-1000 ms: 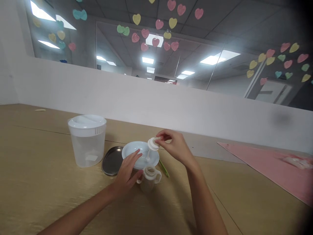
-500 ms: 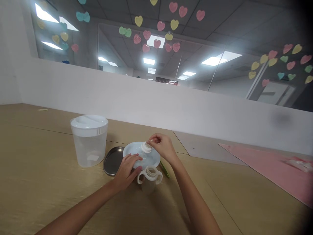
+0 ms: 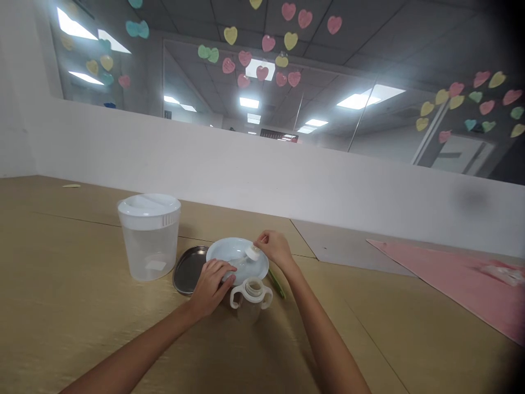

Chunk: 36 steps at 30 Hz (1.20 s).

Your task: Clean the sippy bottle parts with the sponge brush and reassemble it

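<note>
A baby bottle's white nipple cap (image 3: 252,252) is tilted above a pale blue plate (image 3: 259,271). The fingertips of my right hand (image 3: 274,247) pinch it at its upper right side. Something thin and clear seems to run from the cap down toward the left, too faint to make out. My left hand (image 3: 213,287) lies at the plate's near left rim, fingers stretched over it and thumb apart. Just in front of the plate stands the clear bottle (image 3: 251,301), upright, uncapped, with two white side handles.
Left of the plate is a dark metal tray (image 3: 189,271), partly behind my left hand. Farther left stands a lidded clear plastic bucket (image 3: 151,238). A green stick-like thing (image 3: 276,283) lies right of the bottle. A pink sheet (image 3: 443,273) covers the table's right side.
My right hand has moved slightly to the right and down with the nipple cap, which is now more tilted. My left hand and the bottle stay nearly where they were.
</note>
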Motion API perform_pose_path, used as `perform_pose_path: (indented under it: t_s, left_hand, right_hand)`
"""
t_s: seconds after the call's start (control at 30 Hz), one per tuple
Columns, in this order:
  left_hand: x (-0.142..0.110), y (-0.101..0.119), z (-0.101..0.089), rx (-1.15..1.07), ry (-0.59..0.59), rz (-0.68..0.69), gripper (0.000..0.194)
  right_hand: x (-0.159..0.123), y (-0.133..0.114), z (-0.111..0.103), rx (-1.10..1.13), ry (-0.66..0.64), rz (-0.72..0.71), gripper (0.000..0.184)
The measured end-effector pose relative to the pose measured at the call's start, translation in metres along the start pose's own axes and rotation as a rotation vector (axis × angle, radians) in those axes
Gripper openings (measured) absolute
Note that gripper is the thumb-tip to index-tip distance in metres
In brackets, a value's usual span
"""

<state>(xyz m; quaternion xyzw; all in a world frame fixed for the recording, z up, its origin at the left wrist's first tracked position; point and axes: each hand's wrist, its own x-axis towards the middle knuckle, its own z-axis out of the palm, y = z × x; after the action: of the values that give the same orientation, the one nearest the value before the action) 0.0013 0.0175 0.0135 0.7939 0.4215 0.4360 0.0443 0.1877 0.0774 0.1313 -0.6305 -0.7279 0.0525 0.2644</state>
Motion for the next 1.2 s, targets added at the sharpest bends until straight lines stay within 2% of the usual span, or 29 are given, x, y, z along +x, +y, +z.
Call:
perform_pose_path:
  t_s: [0.13,0.3,0.43,0.57,0.63,0.7,0.83,0.97,1.2]
  left_hand:
    - [0.000,-0.003,0.001,0.033,-0.009,0.000,0.030]
    - [-0.002,-0.004,0.003,0.077,-0.007,0.025,0.028]
    - [-0.003,-0.004,0.002,0.077,0.108,0.026,0.029]
    - [-0.004,-0.001,0.000,0.011,0.227,0.009,0.051]
    - [-0.006,0.000,0.001,-0.043,0.233,-0.003,0.056]
    - [-0.008,0.001,0.002,-0.099,0.239,-0.013,0.055]
    - [-0.009,0.002,0.004,-0.180,0.255,0.002,0.051]
    - [-0.008,0.004,0.003,-0.217,0.248,0.048,0.047]
    - [-0.006,0.006,0.001,-0.200,0.252,-0.001,0.040]
  right_hand:
    - [0.007,0.012,0.003,-0.055,0.017,0.071,0.009]
    - [0.006,0.010,-0.007,-0.003,0.048,0.041,0.010]
    - [-0.007,-0.007,-0.016,0.165,-0.006,-0.099,0.009]
    - [-0.032,-0.035,-0.018,0.256,-0.162,-0.300,0.007]
    - [-0.046,-0.049,-0.017,0.227,-0.214,-0.417,0.005]
    - [-0.057,-0.060,-0.014,0.147,-0.202,-0.500,0.005]
    - [-0.065,-0.064,-0.009,0.032,-0.185,-0.614,0.012]
    - [-0.060,-0.057,-0.007,0.026,-0.281,-0.638,0.015]
    - [-0.062,-0.066,0.003,-0.175,-0.239,-0.676,0.008]
